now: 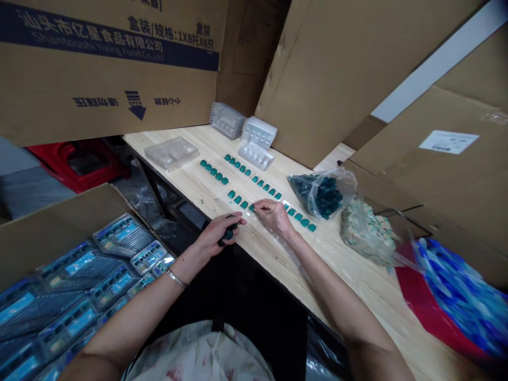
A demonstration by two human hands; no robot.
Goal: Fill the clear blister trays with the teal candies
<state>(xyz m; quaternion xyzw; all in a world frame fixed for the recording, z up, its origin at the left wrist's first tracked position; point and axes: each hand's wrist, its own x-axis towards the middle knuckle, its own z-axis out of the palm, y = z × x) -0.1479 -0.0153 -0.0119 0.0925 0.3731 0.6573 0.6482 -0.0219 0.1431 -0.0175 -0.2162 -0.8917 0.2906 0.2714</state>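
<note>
My left hand (218, 236) is curled around a small clump of dark teal candy-like pieces (228, 235), held just off the wooden table's front edge. My right hand (273, 216) pinches a small teal piece (251, 208) between its fingertips, touching the table among the rows. Several rows of square teal pieces (238, 200) lie on the pale wooden table (190, 180). A transparent plastic blister tray (254, 225) seems to lie beneath my hands, though its outline is faint. Both bare forearms reach in from the bottom, and a metal bangle (177, 278) circles my left wrist.
Stacked plastic blister trays (227, 120) stand at the table's far end. A bag of dark teal pieces (323, 193) and a bag of pale mixed pieces (367, 233) lie to the right. Blue-labelled packs fill a cardboard box (79, 280) at lower left. Cartons surround the table.
</note>
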